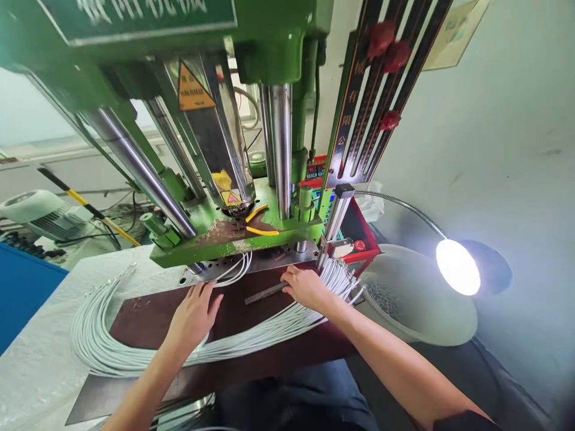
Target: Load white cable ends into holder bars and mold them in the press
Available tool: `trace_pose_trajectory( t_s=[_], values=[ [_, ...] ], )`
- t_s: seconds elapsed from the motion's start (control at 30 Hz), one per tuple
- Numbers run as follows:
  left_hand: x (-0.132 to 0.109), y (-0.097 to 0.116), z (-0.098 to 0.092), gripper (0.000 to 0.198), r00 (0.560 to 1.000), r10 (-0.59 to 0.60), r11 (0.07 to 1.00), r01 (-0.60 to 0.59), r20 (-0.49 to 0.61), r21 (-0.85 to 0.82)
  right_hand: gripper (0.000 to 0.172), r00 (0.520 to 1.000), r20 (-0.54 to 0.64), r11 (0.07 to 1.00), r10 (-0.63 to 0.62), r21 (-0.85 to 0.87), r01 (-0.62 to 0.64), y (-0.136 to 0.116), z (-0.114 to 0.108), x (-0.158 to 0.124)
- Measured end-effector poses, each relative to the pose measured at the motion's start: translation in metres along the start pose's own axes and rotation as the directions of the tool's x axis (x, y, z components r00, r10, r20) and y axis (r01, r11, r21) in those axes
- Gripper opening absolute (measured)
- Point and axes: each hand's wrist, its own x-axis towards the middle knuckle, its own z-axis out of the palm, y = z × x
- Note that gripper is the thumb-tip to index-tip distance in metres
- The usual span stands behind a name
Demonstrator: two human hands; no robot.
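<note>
My left hand (194, 312) rests over the brown board, thumb apart from the fingers. Its fingertips are at the white cables (238, 274) that run out from under the green press; whether they touch is hard to tell. My right hand (306, 290) has its fingers curled at the end of a narrow dark metal bar (265, 294), which slants low above or on the board. A long bundle of white cables (251, 345) curves in front of both hands, its right end bunched beneath my right forearm. The green press (211, 239) stands just beyond.
Yellow-handled pliers (263, 231) lie on the press plate beside the nozzle. At the right are a red control box (366, 233), a lit lamp (458, 267) on a flexible neck, and a white bin (422, 329) with scraps. Steel columns (281, 149) rise behind the hands.
</note>
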Motion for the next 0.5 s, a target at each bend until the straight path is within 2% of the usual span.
trace_pose_trajectory(
  t_s=[0.1, 0.17, 0.27, 0.37, 0.5],
  values=[
    [-0.021, 0.009, 0.007, 0.034, 0.972, 0.232, 0.933, -0.21, 0.042, -0.293, 0.025, 0.999, -0.031, 1.0, 0.024, 0.016, -0.023, -0.001, 0.0, -0.006],
    [-0.033, 0.015, 0.013, 0.033, 0.946, 0.319, 0.88, -0.272, 0.058, -0.39, 0.026, 0.998, -0.065, 0.999, 0.024, 0.029, -0.022, -0.005, -0.001, -0.015],
    [-0.042, 0.02, 0.022, 0.037, 0.942, 0.335, 0.85, -0.293, 0.019, -0.437, 0.025, 0.986, -0.144, 0.99, -0.079, 0.104, 0.094, -0.008, -0.001, -0.032],
    [-0.041, 0.021, 0.023, 0.038, 0.946, 0.323, 0.816, -0.286, -0.014, -0.503, 0.028, 0.965, -0.191, 0.964, -0.179, 0.161, 0.211, -0.005, 0.002, -0.048],
    [-0.035, 0.022, 0.013, 0.037, 0.961, 0.274, 0.754, -0.194, 0.032, -0.627, 0.029, 0.965, -0.177, 0.958, -0.191, 0.179, 0.223, -0.001, 0.004, -0.058]
  ],
)
